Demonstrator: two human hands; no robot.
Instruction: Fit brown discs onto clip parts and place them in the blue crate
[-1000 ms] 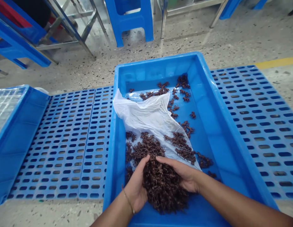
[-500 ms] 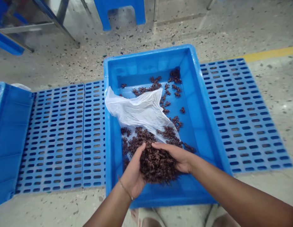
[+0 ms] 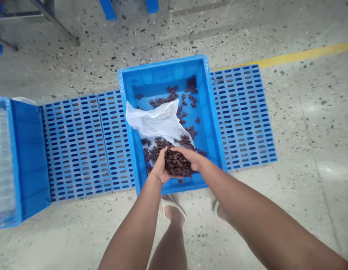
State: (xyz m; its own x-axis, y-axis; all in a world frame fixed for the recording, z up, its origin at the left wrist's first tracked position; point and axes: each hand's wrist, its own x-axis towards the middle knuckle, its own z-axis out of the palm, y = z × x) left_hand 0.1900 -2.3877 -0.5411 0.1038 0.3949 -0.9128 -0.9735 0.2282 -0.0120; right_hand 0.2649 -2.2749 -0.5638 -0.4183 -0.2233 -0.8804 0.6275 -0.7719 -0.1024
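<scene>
Cupped between my hands is a heap of small dark brown pieces (image 3: 177, 163), many-legged in outline; I cannot make out their exact kind. My left hand (image 3: 162, 167) curls round the heap's left side and underside. From the right, my right hand (image 3: 190, 156) closes on it, thumb across the top. Both hands are over the near part of a blue plastic bin (image 3: 215, 131). Inside the bin, a crumpled white plastic sheet (image 3: 159, 120) hangs over the left rim. More of the brown pieces (image 3: 191, 85) lie scattered on the bin floor and around the sheet.
The bin stands on blue slotted floor mats (image 3: 75, 150). Another blue bin (image 3: 30, 157) holding clear plastic stuff is at the left. Blue stool legs (image 3: 108, 9) and a metal frame (image 3: 61, 24) are at the back. My feet (image 3: 174, 208) are just before the bin.
My view has risen and pulled back, so the bin looks smaller. My hands stay cupped round the brown heap, which looks more compact now.
</scene>
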